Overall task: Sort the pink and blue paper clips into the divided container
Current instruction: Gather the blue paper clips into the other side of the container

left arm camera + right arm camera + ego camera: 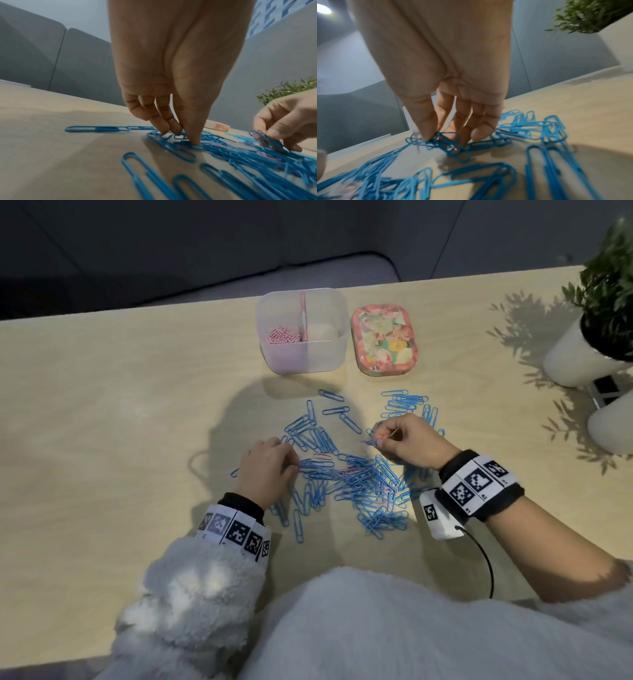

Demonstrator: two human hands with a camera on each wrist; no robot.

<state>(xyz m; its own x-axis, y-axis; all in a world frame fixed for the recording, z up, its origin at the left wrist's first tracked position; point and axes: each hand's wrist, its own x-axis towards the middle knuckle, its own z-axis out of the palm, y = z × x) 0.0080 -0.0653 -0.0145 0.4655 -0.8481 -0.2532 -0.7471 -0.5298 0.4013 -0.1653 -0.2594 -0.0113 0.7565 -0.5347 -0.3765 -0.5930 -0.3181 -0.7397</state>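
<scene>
While the blue paper clips (346,474) lay strewn across the table (102,405), the right hand (412,441) had its thumb and fingertips (426,129) pinched on a small bunch of clips (447,142), blue ones with a pink one among them, lifted just off the heap. Over on the other side, the left hand (267,470) was down on the edge of the pile, fingers (192,135) bunched together and pointing down, tips touching the blue clips beneath them; whether they actually gripped one could not be told. A few pink paper clips (349,471) peeked out of the heap between the two hands.

Beyond the fingertips, at the far side of the spread, stood the divided container (329,354), clear plastic with a partition down the middle. Its left compartment held a heap of pink clips (282,334); the right compartment showed no clips. Just beside it on the right lay a floral tin (385,340), lid on. Further right stood a white potted plant (596,330).
</scene>
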